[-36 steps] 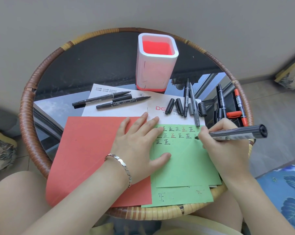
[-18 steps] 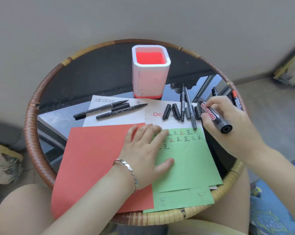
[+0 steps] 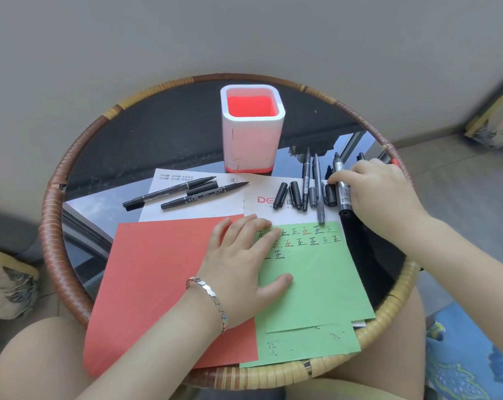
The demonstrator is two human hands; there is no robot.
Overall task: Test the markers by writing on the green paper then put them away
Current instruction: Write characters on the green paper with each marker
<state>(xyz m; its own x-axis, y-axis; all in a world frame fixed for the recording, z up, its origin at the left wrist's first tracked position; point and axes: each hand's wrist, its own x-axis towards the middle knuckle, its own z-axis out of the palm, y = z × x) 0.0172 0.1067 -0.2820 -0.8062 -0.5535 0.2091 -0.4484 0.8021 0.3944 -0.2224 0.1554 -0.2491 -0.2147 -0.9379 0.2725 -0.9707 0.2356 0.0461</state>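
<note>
Okay, layout first. Round wicker-rimmed table point(image 3: 51, 226). The red paper point(image 3: 157, 269) is near left and the green paper point(image 3: 325, 278) near right, its left part lying over the red. The green sheet has two rows of test marks and the start of a third near its far edge. The pen holder point(image 3: 251, 140) stands upright at far centre.

Your left hand point(image 3: 244, 264) lies flat with fingers spread across the red/green seam, pinning the green sheet. That's good, use it as the clamp whenever you write.

Your right hand point(image 3: 380, 194) is at far right, fingers curled over the barrel of the thick marker point(image 3: 342, 197). It lies alongside the thin markers point(image 3: 306, 180) on the white sheet point(image 3: 192, 209). Your thumb is hidden. The far end looks uncapped, but I can't be sure.

My read: this one is tested and needs its cap. The loose caps point(image 3: 280, 194) lie just left of the thin markers. Match by width, since a slim cap won't seat on that barrel. Push until it stops, then drop it in the holder.

Two slim markers point(image 3: 186, 192) on the left of the white sheet are unsorted; do those after.
</note>
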